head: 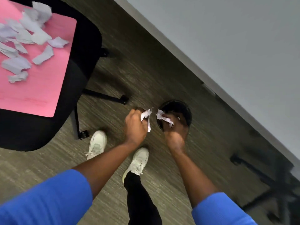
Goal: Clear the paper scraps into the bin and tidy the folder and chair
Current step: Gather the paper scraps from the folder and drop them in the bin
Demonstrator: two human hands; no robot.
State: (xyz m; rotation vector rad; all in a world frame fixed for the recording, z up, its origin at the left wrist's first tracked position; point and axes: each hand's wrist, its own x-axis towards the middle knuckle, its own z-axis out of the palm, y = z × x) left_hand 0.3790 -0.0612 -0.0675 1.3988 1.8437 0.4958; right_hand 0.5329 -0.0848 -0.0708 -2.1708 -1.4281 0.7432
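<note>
A round black bin (pixel 186 111) stands on the carpet by the table edge. My right hand (pixel 174 133) is over its opening, closed on white paper scraps (pixel 164 117). Just left of the bin, my left hand (pixel 135 125) grips another bunch of scraps (pixel 146 116). At the upper left a pink folder (pixel 40 82) lies on the seat of a black chair (pixel 78 75), with several torn white scraps (pixel 27 39) spread over its far half.
A grey table top (pixel 235 46) runs diagonally across the upper right. The black base of another chair (pixel 267 176) sits at the lower right. My white shoes (pixel 97 143) stand on the carpet between chair and bin.
</note>
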